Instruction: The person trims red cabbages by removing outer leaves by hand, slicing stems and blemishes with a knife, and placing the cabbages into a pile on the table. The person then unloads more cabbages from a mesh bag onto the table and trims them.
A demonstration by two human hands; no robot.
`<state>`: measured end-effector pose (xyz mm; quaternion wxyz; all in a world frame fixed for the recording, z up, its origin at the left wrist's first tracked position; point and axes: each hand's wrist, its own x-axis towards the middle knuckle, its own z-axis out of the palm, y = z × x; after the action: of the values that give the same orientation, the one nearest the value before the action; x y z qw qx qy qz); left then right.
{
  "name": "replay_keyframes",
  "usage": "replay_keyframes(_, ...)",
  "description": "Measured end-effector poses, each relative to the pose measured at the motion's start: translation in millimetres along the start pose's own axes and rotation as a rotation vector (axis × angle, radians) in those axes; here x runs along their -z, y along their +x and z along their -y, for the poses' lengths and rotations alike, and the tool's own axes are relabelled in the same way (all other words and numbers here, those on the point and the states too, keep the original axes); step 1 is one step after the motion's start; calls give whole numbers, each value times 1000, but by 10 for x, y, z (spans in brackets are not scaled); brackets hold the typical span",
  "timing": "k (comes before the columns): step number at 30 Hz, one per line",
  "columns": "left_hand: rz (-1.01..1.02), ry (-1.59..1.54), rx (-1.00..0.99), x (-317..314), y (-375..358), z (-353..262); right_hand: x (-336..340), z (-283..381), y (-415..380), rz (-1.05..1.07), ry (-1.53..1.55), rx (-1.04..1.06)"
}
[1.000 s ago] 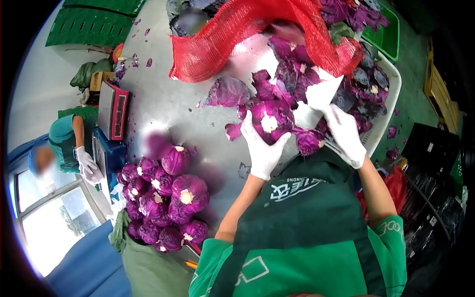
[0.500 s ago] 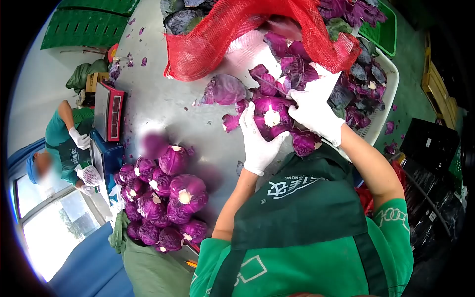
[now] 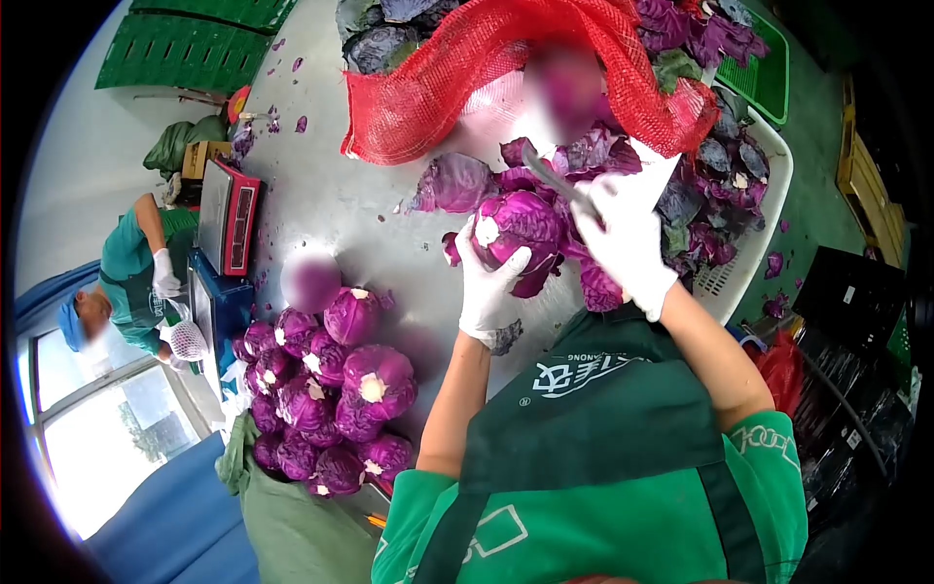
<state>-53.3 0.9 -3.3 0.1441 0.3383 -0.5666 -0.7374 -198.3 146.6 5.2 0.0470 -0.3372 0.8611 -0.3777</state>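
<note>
A red cabbage [image 3: 522, 226] with a pale cut stem rests in my left hand [image 3: 489, 287], whose gloved fingers and thumb wrap its near left side. My right hand [image 3: 623, 234], also in a white glove, is closed around a knife [image 3: 556, 180]; the blade points up and left, just above the cabbage. Loose purple leaves [image 3: 603, 151] lie behind and beside the cabbage, and one broad leaf [image 3: 452, 183] is flat on the metal table [image 3: 389, 248]. Another purple piece [image 3: 601, 287] sits below my right hand.
Several trimmed cabbages [image 3: 321, 389] are piled at the left. A red mesh bag [image 3: 428, 97] lies across the back. On the right stands a white crate [image 3: 773, 209] of dark leaves. A co-worker [image 3: 136, 277] stands far left beside a red scale [image 3: 239, 229].
The cabbage has turned so its stem faces left, and my left hand has shifted slightly left with it. My right hand has drawn off the cabbage, lifting the knife into clear view.
</note>
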Motion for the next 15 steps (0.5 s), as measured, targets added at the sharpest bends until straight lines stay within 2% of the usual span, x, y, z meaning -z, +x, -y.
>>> replay_keyframes(2,-14,-94,10,-22,-7,7,-77,134,-130,73,111,48)
replay_keyframes(3,-43,-102,5,-44,-14,13,-143,120,-166,74,-11,137)
replay_keyframes(6,-106,-153,30,-56,25,66,-162,120,-168,194,165,-86)
replay_keyframes(7,-146,-189,60,-68,41,76,-173,126,-180,197,168,-85)
replay_keyframes(9,-169,-214,109,-96,62,7,-198,117,-191,66,116,85)
replay_keyframes(13,-206,-232,153,-169,52,-72,-327,26,-203,74,124,107)
replay_keyframes(15,-223,-173,168,-148,92,-65,-367,-36,-187,64,237,95)
